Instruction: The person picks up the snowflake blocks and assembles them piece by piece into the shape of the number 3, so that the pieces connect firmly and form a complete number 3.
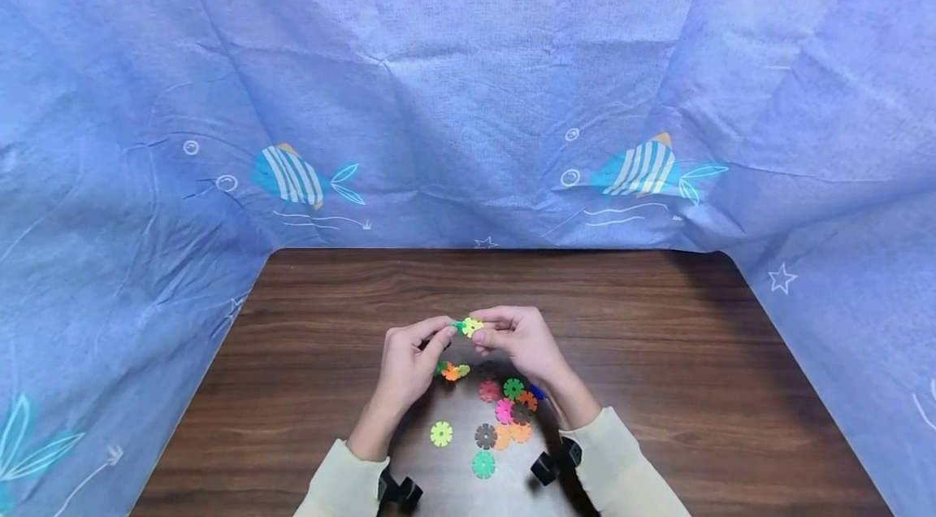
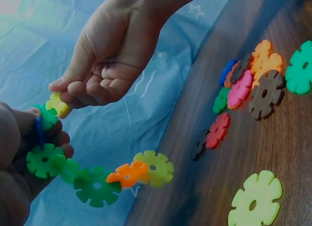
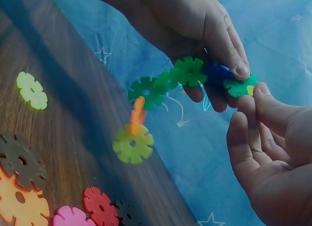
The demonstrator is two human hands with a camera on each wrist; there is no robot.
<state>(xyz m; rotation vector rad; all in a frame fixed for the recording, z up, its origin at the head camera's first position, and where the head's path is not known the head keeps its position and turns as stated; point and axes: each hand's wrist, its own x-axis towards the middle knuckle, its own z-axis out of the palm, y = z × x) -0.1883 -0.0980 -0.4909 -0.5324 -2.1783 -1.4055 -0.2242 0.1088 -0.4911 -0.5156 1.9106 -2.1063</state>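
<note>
Above the wooden table, my left hand (image 1: 409, 358) grips one end of a chain of slotted flower-shaped plastic discs. A green disc (image 3: 239, 87) sits at its fingertips, beside a blue disc (image 3: 218, 76) partly hidden by the fingers. From there the chain hangs away through several green discs (image 2: 96, 186), an orange disc (image 2: 127, 175) and a yellow-green disc (image 2: 154, 168) at its far end. My right hand (image 1: 522, 342) pinches a yellow disc (image 1: 472, 328) between thumb and fingers, its edge right at the held green disc.
Loose discs lie on the brown table (image 1: 329, 281) below the hands: a lime one (image 1: 441, 433), a green one (image 1: 483, 465), a brown one (image 1: 486, 436), a red one (image 1: 489, 391), and overlapping pink (image 1: 504, 410) and orange ones (image 1: 521, 431). A blue fish-print cloth (image 1: 468, 119) surrounds the table.
</note>
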